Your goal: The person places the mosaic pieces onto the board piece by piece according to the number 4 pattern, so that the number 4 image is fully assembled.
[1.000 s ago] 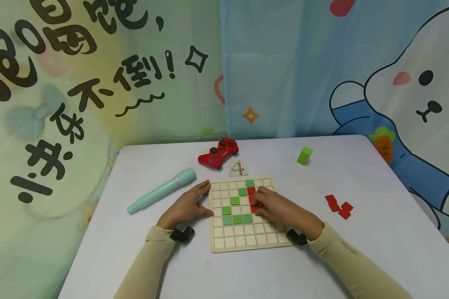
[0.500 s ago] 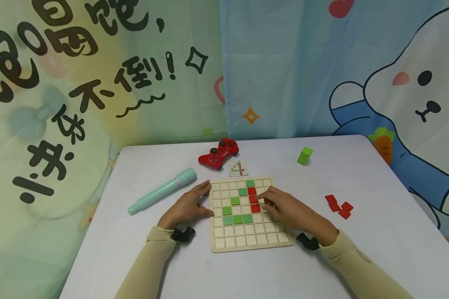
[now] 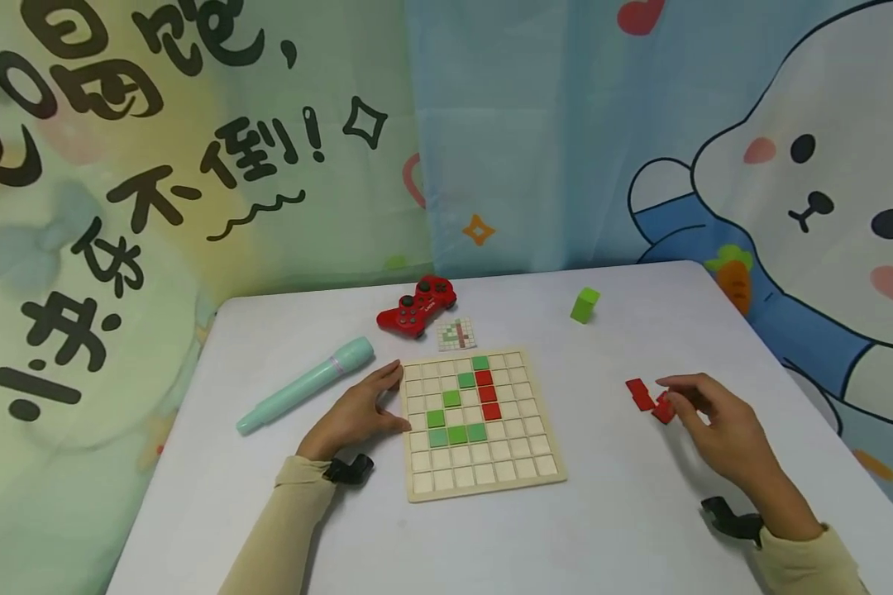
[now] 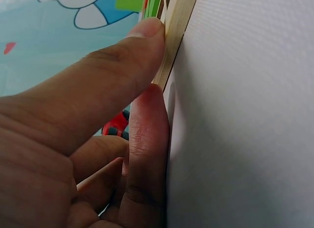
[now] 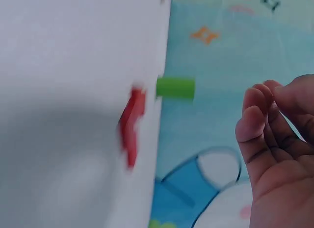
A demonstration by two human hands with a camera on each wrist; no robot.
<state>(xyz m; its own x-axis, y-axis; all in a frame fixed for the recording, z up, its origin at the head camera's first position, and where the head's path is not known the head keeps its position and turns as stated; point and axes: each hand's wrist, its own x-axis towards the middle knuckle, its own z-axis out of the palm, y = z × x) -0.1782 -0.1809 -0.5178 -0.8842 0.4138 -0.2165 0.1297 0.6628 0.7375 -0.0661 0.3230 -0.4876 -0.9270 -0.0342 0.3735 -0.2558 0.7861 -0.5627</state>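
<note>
Cartoon curtains hang behind the white table (image 3: 603,512). Your left hand (image 3: 353,413) rests against the left edge of the wooden grid board (image 3: 476,426), fingers relaxed. Your right hand (image 3: 718,426) is by the loose red tiles (image 3: 647,397), fingertips touching or just short of them; I cannot tell if it pinches one. These flat tiles may slip from a shallow pinch, and easing your left hand could let the board slide.
</note>
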